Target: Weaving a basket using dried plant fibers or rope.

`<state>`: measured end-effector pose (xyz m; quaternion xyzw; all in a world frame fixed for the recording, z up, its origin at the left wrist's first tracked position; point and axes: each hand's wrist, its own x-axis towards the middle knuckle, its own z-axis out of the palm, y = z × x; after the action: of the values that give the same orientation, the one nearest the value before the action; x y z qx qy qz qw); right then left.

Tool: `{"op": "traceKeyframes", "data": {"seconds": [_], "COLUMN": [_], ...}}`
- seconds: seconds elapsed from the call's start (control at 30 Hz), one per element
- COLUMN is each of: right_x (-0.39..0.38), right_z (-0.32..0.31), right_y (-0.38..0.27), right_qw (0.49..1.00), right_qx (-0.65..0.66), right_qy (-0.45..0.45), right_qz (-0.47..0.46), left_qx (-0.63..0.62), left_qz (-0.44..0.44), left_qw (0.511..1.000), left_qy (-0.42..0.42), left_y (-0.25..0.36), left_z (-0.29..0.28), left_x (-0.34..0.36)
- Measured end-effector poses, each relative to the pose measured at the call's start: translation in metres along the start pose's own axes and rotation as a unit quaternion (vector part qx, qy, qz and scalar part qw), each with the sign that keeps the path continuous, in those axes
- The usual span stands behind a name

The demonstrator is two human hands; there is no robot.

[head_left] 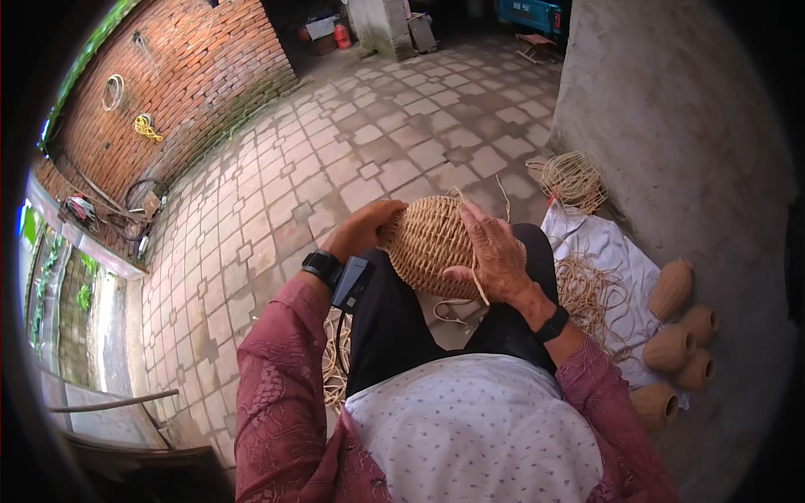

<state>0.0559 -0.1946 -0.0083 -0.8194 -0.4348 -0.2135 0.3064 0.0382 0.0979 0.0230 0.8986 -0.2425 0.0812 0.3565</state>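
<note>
A rounded woven straw basket (428, 243) rests between my knees, with loose strands hanging from its top and lower edge. My left hand (377, 222) grips its left side, the fingertips partly hidden behind it. My right hand (490, 256) wraps over its right side, fingers pointing up along the weave and thumb pressed on it beside a pale strand (478, 289). A small dark device (352, 285) sits by my left wrist.
On my right, a white cloth (599, 239) bears loose straw (587, 302), with a coiled bundle (566, 180) behind and several tan pots (671, 298) beside a concrete wall (679, 117). A brick wall (184, 59) borders the paved courtyard (302, 142); a stick (117, 402) lies left.
</note>
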Motion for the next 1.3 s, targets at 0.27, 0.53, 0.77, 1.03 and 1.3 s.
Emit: {"op": "traceKeyframes", "data": {"seconds": [0.27,0.53,0.77,1.03,1.3], "right_x": [0.036,0.03,0.012,0.017,0.028], "right_z": [-0.023,-0.026,-0.027,0.005,-0.003], "right_y": [-0.007,-0.017,-0.006,-0.004,0.004], "right_qw": [0.995,0.984,0.999,0.999,1.0], "right_qx": [0.042,0.017,-0.033,-0.028,0.011], "right_qy": [-0.073,-0.125,-0.011,-0.012,-0.025], "right_qz": [-0.06,-0.125,-0.041,-0.009,0.009], "left_qx": [0.001,-0.033,0.028,-0.046,-0.144], "left_qz": [-0.01,-0.002,-0.007,-0.02,-0.259], "left_qw": [0.998,0.999,1.0,0.998,0.951], "left_qy": [-0.06,0.001,-0.01,-0.022,0.087], "left_y": [-0.001,0.007,0.007,-0.017,-0.041], "left_z": [-0.004,0.003,-0.002,0.005,0.039], "left_x": [0.006,-0.003,0.004,0.009,0.013]}}
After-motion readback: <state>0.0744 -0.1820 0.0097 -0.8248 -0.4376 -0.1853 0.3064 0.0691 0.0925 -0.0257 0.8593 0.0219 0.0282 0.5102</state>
